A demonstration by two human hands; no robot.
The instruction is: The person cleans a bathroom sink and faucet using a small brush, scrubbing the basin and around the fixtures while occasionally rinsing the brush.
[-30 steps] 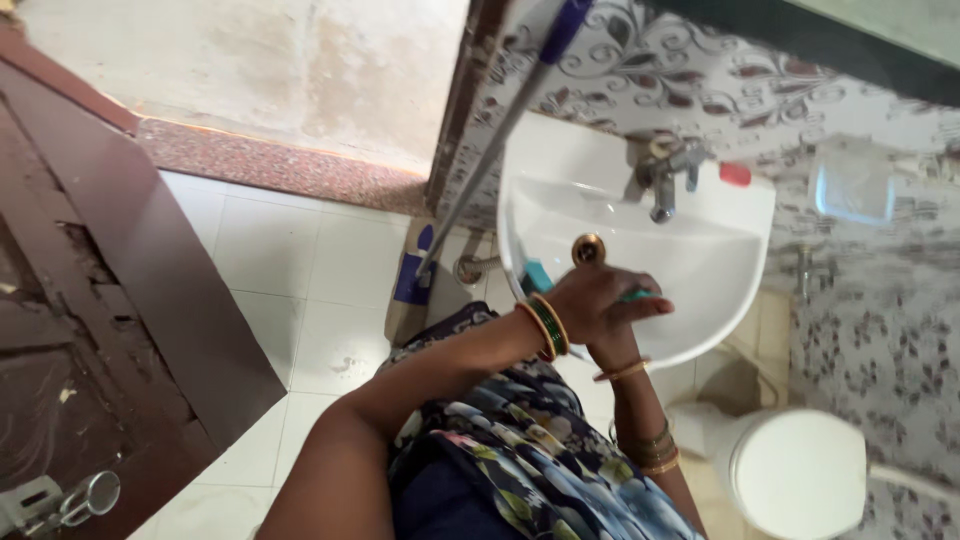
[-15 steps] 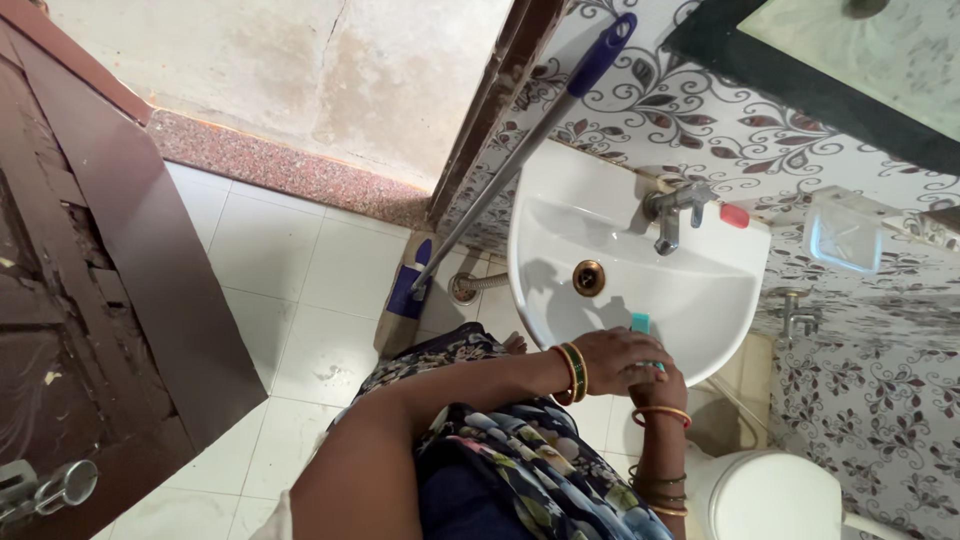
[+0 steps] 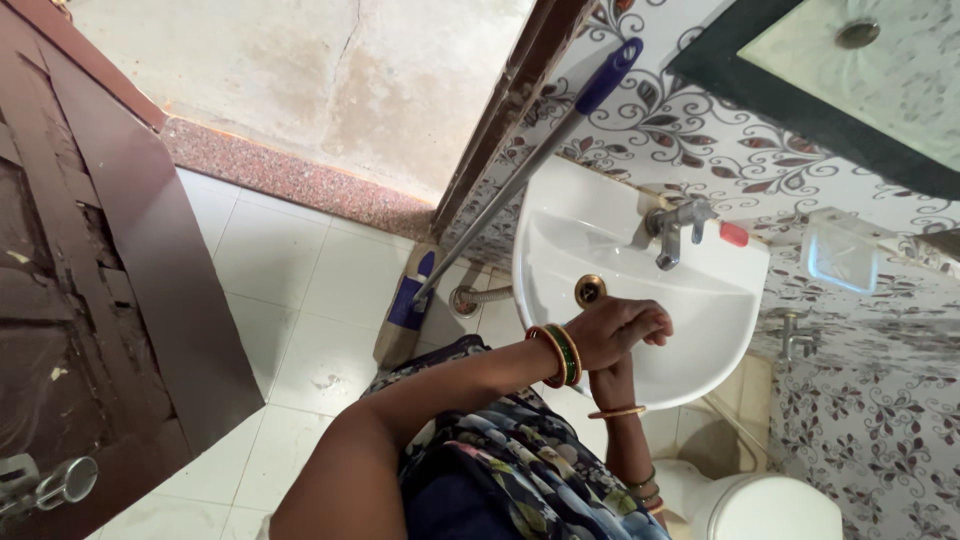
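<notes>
While I am looking down past the patterned dress (image 3: 520, 480), both hands are meeting over the front rim of the white sink (image 3: 640, 290), my landmark for everything else. My left hand (image 3: 620, 330), bangles at the wrist, is curling closed on top; my right hand (image 3: 612, 385) is rising beneath it, mostly hidden. I cannot tell from this view whether either is gripping anything, since the fingers are covering whatever may be inside, so I cannot give any held thing's direction or long axis either.

As a judgement, the work at the sink is looking barely under way: the basin is showing dry and no water is running from the tap (image 3: 672, 225) at the sink's back edge.

Left of the sink, a long-handled mop (image 3: 520, 185) is leaning against the doorframe, its long axis slanting from floor up to the wall, blue grip uppermost.
</notes>
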